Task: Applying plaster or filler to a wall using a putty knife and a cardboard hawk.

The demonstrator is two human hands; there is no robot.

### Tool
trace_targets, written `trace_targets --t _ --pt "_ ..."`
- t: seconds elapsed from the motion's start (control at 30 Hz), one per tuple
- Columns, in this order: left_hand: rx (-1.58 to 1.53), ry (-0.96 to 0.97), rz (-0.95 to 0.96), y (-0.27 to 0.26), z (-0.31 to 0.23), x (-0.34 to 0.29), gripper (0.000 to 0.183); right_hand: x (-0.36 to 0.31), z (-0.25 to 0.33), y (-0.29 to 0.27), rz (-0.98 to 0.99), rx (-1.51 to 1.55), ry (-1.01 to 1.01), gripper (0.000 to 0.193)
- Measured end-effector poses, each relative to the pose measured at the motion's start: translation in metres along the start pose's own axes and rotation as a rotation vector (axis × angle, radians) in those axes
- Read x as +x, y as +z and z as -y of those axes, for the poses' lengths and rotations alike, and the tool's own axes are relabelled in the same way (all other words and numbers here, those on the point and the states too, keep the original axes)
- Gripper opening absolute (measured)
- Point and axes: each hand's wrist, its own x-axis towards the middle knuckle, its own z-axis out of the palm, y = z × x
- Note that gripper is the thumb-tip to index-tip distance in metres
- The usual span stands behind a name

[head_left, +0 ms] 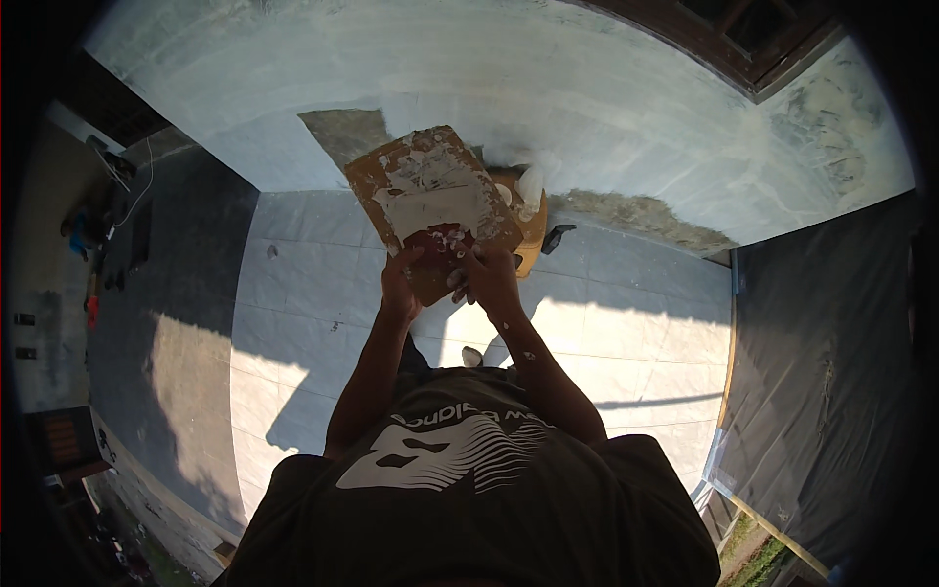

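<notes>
In front of my chest is a brown rectangular board [367, 181], tilted and smeared with white paste [430, 210]. My left hand [399, 284] is closed at its near left edge, thumb toward the middle. A dark red flat tool [425, 245], spotted with white and looking like a spreader, lies over the board's near part between my hands. My right hand [487, 279] has its fingers bent around the tool's right side, with white smears on them. Shadow hides the exact finger contacts.
A pale, patchily coated wall [606, 108] rises ahead, with a dark wooden frame [753, 44] at upper right. Behind the board stands a tan container [531, 235] with a white bag [530, 186] on it. A grey sheet [293, 235] covers the floor; a dark sheet [822, 342] hangs right.
</notes>
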Motion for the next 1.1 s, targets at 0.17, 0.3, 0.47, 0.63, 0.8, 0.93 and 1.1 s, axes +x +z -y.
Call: trace_targets --t 0.17,0.3,0.47,0.63,0.8,0.93,1.1 --pt "0.051 -0.03 -0.056 -0.055 -0.074 0.07 0.044 0.077 0.021 0.067 -0.044 -0.224 0.046 0.038" --pt "0.058 -0.165 -0.012 -0.102 -0.151 0.151 0.044 0.148 0.044 0.117 -0.017 -0.234 0.121 0.038" --pt "0.121 -0.215 -0.072 -0.134 -0.2 0.234 0.043 0.211 0.047 0.106 -0.043 0.015 0.087 0.023" --pt "0.214 -0.242 -0.138 -0.134 -0.207 0.273 0.043 0.233 0.026 0.068 -0.199 0.111 0.123 0.019" --pt "0.218 -0.259 -0.116 -0.145 -0.187 0.329 0.047 0.276 0.006 0.026 -0.24 0.243 0.148 0.02" --pt "0.23 -0.272 -0.173 -0.15 -0.151 0.375 0.047 0.338 -0.039 -0.036 -0.328 0.265 0.275 0.02" --pt "0.296 -0.309 -0.182 -0.167 -0.099 0.446 0.047 0.45 -0.165 -0.12 -0.407 0.124 0.394 0.026"
